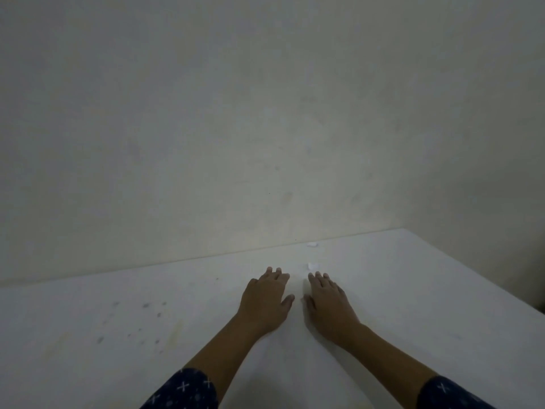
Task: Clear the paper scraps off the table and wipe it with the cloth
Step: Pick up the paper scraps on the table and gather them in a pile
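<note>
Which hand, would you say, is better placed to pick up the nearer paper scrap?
Probably the right hand: the nearer paper scrap lies just ahead of it, while the left hand rests further aside.

Both forearms are bare below dark navy sleeves (184, 389) printed with small white crosses.

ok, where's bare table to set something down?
Right of the right hand to the table edge: bare. Left of the left hand: free, with dark smudges. Crowded ahead of the right hand: near scrap, then far scrap by the wall.
</note>
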